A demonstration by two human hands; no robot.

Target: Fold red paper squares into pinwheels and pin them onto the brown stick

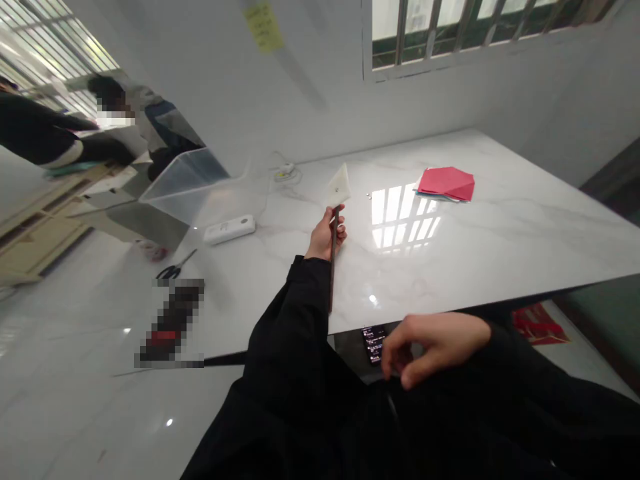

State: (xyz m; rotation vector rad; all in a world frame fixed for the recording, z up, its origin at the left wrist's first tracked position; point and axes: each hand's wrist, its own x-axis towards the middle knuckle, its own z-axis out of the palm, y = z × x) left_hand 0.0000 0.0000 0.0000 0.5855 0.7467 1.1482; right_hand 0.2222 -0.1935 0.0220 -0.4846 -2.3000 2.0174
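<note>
Dark rod (332, 273) in left hand (324, 235)

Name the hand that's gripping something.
The left hand grips a dark rod topped by a white pointed piece; the right hand, curled beside a phone, shows nothing in its fingers.

Nothing fully legible. Yellow sticky note (263, 25) on the wall (320, 100): marks too faint and blurred to read. Phone (373, 344) just below the worktop (500, 253) edge: lines of small pale text on a dark screen, too tiny to make out.
</note>
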